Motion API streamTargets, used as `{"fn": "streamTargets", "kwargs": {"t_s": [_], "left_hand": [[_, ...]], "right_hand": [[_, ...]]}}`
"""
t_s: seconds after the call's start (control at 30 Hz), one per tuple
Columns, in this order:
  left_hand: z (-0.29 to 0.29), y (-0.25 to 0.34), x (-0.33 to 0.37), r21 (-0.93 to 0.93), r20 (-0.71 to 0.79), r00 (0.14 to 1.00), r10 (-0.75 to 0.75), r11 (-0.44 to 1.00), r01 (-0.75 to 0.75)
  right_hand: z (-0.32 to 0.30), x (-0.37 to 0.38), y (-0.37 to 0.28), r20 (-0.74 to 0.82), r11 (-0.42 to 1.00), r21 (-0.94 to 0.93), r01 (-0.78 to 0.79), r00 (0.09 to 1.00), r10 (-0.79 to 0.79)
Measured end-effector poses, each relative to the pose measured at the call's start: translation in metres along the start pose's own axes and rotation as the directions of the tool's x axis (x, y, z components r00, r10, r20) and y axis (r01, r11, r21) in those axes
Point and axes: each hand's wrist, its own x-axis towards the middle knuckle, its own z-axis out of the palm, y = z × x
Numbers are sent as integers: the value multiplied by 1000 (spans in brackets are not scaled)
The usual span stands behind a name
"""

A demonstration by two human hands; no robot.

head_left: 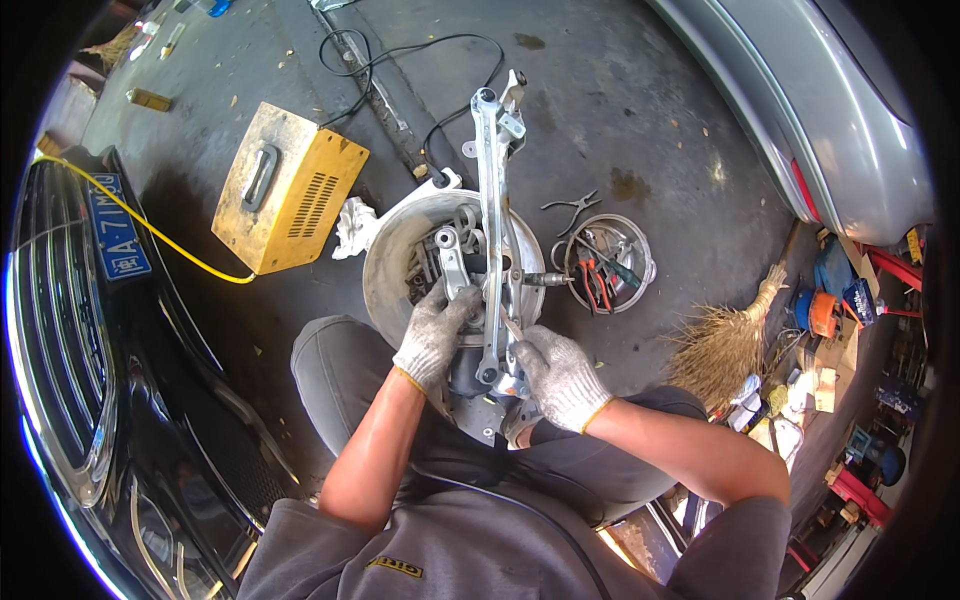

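Note:
A long silver wiper linkage (487, 210) lies across the rim of a round metal pail (385, 262), its far end reaching beyond the pail. My left hand (432, 335), in a whitish knit glove, is closed around a short arm (453, 262) of the linkage above the pail. Also gloved, my right hand (560, 375) is closed beside the linkage's near end. A thin reddish-brown piece shows at its fingertips, too small to name. Metal parts (425, 265) lie inside the pail. A dark cylindrical part sits beneath the near end, mostly hidden.
Right of the pail stands a round tin (648, 272) of hand tools, with pliers (571, 212) behind it. A yellow metal box (318, 200) with a handle is at left. A black car (150, 400) and a silver car (800, 100) flank me. A straw broom (720, 350) lies right.

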Motion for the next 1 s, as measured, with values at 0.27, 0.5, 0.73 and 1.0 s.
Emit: {"fn": "streamTargets", "kwargs": {"t_s": [0.27, 0.5, 0.73, 1.0], "left_hand": [[-6, 3, 1, -30, -6, 999, -49, 998, 48], [-4, -4, 3, -49, -6, 1000, -4, 999, 3], [-9, 12, 11, 404, -146, 832, 535, 800, -444], [9, 63, 40, 755, 193, 711, 677, 360, -548]], "right_hand": [[-40, 24, 6, 165, 918, -351, 183, 978, -131], [-33, 22, 13, 136, 937, -269, 223, 972, -192], [-35, 23, 11, 147, 960, -204, 192, 976, -163], [-36, 27, 17, 148, 899, -308, 311, 949, -277]]}}
